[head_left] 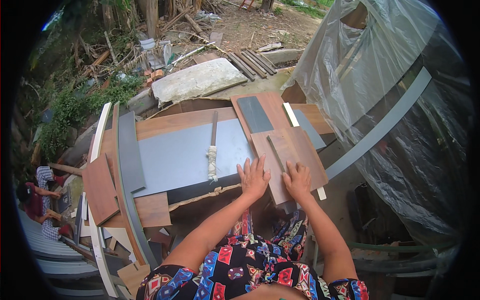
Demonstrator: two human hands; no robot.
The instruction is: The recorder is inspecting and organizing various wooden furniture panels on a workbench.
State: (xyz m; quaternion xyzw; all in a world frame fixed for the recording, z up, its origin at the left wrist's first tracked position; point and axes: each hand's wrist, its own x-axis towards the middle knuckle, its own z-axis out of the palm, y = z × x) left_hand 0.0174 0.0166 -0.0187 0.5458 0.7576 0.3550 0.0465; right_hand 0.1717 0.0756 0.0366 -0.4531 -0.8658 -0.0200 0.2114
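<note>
Brown wood-grain, roughly rectangular board (307, 157) is stacked over other loose panels, so slipping or rocking under hand pressure should be expected, likely caused by uneven support: a cream-coloured narrow strip (290, 115) seems to be trapped beneath, its ends shown beyond the far and near edges. A thin, dark, straight strip (275, 151) is laid on the board's top face; it could be skewed or lost sideways if only its near end is pressed. A brown stick with a whitish wrapped end (212, 160) is left at the near edge of the pale grey flat panel (175, 157); could be knocked off by a left forearm sweep. Dark strip is placed right of the left hand (254, 176) and just ahead of the right hand (298, 181), by whose fingers its near end is reached. Left hand is held unclenched, fingers spread, nothing grasped, set at the board's left edge. Right hand is rested on the board, fingers bent; whether the strip is pinched or merely touched cannot be told.
</note>
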